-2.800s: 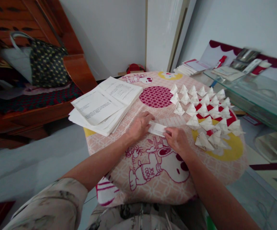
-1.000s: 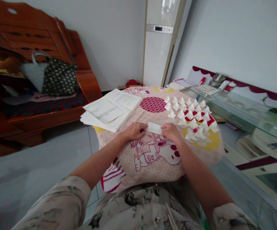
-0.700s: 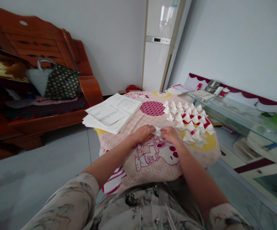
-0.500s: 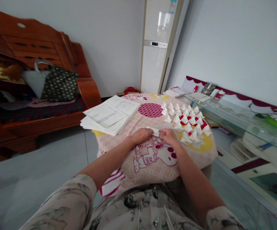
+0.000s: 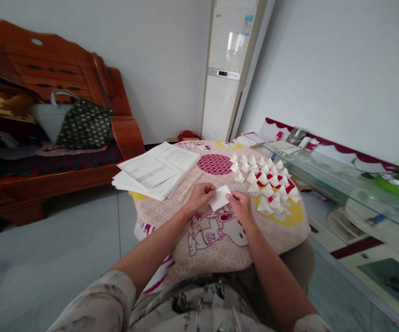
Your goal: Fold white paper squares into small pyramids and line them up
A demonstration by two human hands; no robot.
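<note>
The left hand (image 5: 200, 196) and right hand (image 5: 242, 206) pinch opposite sides of a small white paper rectangle (image 5: 219, 198) (turned slightly askew) over the pink patterned cloth (image 5: 216, 260), between a printed white paper stack (image 5: 151, 169) and rows of pointed white paper shapes (image 5: 263, 178).

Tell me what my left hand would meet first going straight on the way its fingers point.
The small white paper against the left hand; past it, probably the right hand, though depth is unclear.
</note>
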